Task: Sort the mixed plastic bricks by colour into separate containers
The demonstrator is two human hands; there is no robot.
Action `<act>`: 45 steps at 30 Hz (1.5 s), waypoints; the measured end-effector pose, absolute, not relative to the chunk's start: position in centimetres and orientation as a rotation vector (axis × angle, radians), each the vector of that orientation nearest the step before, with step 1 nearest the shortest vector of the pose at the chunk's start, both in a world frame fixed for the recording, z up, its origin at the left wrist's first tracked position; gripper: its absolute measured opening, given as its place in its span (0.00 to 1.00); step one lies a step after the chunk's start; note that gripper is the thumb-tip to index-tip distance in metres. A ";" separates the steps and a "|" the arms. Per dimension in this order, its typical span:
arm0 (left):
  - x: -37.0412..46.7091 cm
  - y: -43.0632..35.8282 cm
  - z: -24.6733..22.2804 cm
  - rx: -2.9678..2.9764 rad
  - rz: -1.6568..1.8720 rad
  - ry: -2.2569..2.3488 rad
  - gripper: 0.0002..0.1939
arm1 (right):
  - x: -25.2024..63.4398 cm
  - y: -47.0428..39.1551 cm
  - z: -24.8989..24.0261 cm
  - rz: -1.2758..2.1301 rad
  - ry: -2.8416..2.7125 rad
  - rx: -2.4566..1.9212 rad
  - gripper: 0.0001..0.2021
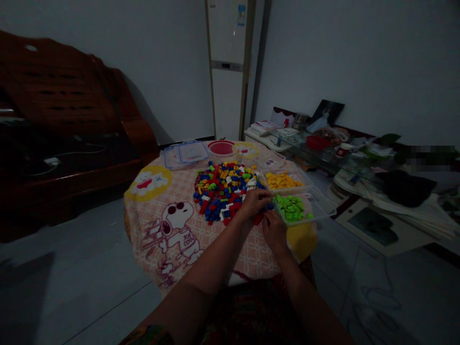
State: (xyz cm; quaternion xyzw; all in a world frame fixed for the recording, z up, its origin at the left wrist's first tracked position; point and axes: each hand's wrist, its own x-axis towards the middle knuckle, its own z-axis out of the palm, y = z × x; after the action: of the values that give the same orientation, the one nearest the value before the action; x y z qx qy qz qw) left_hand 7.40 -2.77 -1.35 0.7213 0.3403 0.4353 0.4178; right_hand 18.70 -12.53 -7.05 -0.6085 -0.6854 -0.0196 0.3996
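Observation:
A pile of mixed toy bricks in red, blue, yellow, green and white lies on the cloth-covered round table. At the pile's right edge is my left hand, its fingers bent together; whatever they grip is too small to name. Just below and to the right, my right hand is closed, its fingertips beside a red brick and blue ones. Green bricks fill part of a clear container close to my right hand. Behind it, yellow bricks lie in another clear container.
Clear lids with blue rims and a red round tray lie at the table's back. A wooden bench stands left. Right of the table is a glass-topped stand with a red bowl and papers.

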 end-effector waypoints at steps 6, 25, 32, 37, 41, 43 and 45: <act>8.8 -3.2 -1.7 1.917 1.091 0.641 0.20 | 18.6 -12.7 -6.8 -0.058 -1.756 -1.573 0.14; -5.8 -0.4 -0.7 1.786 0.982 2.037 0.07 | 18.6 -12.7 -6.7 0.011 -1.700 -1.534 0.15; -4.9 -0.6 -0.9 1.763 0.850 2.140 0.09 | 18.6 -12.6 -7.0 0.013 -1.704 -1.527 0.15; -5.2 -0.4 -0.8 1.743 0.929 2.080 0.10 | 18.6 -12.6 -7.0 0.007 -1.694 -1.533 0.15; -5.6 -0.3 -0.7 1.661 1.131 1.845 0.13 | 18.7 -12.6 -7.1 0.010 -1.696 -1.524 0.15; -5.4 -0.4 -0.7 1.621 1.203 1.719 0.14 | 18.7 -12.6 -7.1 0.013 -1.696 -1.524 0.15; -4.9 -0.5 -0.8 1.583 1.236 1.600 0.14 | 18.7 -12.6 -7.0 0.011 -1.694 -1.527 0.15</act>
State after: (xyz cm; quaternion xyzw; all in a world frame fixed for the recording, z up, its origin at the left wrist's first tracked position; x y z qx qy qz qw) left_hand -4.93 -0.48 -0.77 0.5914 0.5976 0.4615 0.2829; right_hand 18.68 -12.63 -7.03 -0.6085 -0.6751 0.0043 0.4171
